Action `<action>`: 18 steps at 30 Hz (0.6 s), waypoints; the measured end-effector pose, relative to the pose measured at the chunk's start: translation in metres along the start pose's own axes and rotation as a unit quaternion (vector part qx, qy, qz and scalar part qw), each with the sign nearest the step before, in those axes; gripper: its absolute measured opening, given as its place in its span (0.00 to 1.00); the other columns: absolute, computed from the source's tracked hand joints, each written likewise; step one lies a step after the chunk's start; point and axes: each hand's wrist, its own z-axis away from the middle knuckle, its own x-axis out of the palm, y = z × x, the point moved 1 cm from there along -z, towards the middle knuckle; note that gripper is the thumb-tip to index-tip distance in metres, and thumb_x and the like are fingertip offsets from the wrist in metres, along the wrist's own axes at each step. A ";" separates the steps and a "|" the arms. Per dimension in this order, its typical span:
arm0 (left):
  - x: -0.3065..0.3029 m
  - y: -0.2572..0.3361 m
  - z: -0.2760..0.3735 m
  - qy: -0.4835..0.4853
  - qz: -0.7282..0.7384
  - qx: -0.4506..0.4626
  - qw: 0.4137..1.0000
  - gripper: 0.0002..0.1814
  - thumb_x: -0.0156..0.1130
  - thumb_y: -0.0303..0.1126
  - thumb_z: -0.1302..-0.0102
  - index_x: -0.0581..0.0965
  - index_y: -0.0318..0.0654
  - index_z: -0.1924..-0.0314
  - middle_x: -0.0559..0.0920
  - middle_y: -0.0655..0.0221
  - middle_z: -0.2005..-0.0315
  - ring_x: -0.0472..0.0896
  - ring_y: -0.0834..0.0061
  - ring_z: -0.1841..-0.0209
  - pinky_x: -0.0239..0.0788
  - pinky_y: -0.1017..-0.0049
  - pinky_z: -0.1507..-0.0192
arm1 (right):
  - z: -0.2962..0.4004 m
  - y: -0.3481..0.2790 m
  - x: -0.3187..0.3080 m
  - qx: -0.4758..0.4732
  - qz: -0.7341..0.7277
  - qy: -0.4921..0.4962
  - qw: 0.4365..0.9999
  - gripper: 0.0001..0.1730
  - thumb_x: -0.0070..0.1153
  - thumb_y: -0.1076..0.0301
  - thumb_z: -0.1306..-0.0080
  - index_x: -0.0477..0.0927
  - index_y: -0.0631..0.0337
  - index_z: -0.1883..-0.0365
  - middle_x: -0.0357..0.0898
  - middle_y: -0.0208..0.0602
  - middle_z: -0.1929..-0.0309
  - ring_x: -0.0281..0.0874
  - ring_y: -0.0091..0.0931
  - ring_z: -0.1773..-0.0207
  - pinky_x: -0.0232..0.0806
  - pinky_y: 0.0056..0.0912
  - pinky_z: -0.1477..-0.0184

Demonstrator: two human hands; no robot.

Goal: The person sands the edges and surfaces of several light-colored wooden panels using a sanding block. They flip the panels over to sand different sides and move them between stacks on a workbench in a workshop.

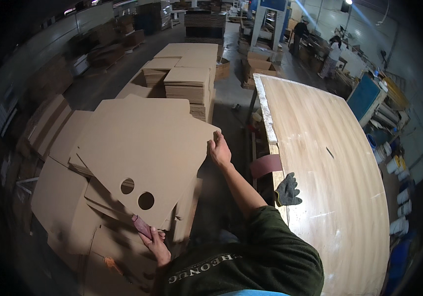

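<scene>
A large flat brown board, probably cardboard or fibreboard, lies tilted across stacked sheets in front of me. Two round holes go through it near its lower end. My right hand is at its right corner, fingers and thumb against the edge. In my left hand is a reddish piece of sandpaper, rolled or wrapped around something I cannot make out. Its tip points at the board's lower edge, just below the holes. A tool with an orange part lies on the lower sheets near my left hand.
To my right stands a wood-topped table bearing a grey work glove and a curled reddish abrasive strip over its edge. Stacked brown boards rise ahead. Open cartons stand farther back. Two people work at the far right.
</scene>
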 end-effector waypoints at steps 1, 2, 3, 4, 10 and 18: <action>0.000 0.001 0.000 0.001 -0.002 0.000 1.000 0.30 0.59 0.33 0.29 0.58 0.40 0.31 0.75 0.74 0.66 0.70 0.83 0.74 0.62 0.80 0.70 | 0.000 -0.002 0.000 -0.003 0.012 0.012 1.000 0.31 0.48 0.56 0.30 0.61 0.60 0.32 0.76 0.53 0.44 0.73 0.46 0.40 0.66 0.44 0.40; 0.000 0.002 0.001 0.003 -0.004 0.000 1.000 0.31 0.59 0.32 0.29 0.58 0.41 0.31 0.75 0.74 0.65 0.71 0.82 0.73 0.63 0.80 0.70 | 0.000 -0.002 0.004 0.036 -0.011 0.016 0.999 0.30 0.48 0.57 0.30 0.63 0.61 0.34 0.76 0.52 0.45 0.75 0.44 0.43 0.67 0.42 0.42; 0.000 0.003 0.000 0.004 -0.005 -0.001 1.000 0.32 0.59 0.32 0.30 0.57 0.41 0.30 0.75 0.73 0.64 0.71 0.82 0.73 0.63 0.80 0.69 | -0.001 -0.001 0.010 0.074 -0.033 0.021 0.996 0.29 0.48 0.57 0.30 0.64 0.62 0.35 0.77 0.51 0.46 0.77 0.42 0.45 0.68 0.40 0.44; 0.001 0.003 -0.001 -0.003 0.000 -0.001 1.000 0.32 0.59 0.31 0.30 0.57 0.41 0.30 0.75 0.73 0.62 0.71 0.82 0.72 0.63 0.80 0.69 | -0.001 0.004 0.013 0.111 -0.052 0.024 0.992 0.28 0.48 0.57 0.30 0.65 0.63 0.36 0.78 0.50 0.47 0.79 0.40 0.48 0.70 0.38 0.45; -0.012 -0.005 -0.011 0.017 0.016 0.010 1.000 0.34 0.58 0.26 0.32 0.57 0.43 0.29 0.74 0.73 0.52 0.70 0.82 0.68 0.65 0.79 0.68 | -0.007 0.034 0.041 0.130 -0.407 -0.025 0.904 0.06 0.54 0.65 0.31 0.76 0.55 0.68 0.67 0.19 0.77 0.62 0.15 0.76 0.57 0.22 0.74; -0.132 0.010 -0.139 0.191 0.075 0.014 0.979 0.34 0.59 0.26 0.31 0.57 0.49 0.29 0.75 0.73 0.55 0.73 0.83 0.63 0.67 0.81 0.68 | 0.180 0.001 0.009 0.218 -0.602 -0.166 0.751 0.14 0.60 0.74 0.35 0.74 0.53 0.52 0.74 0.27 0.60 0.73 0.24 0.55 0.66 0.28 0.55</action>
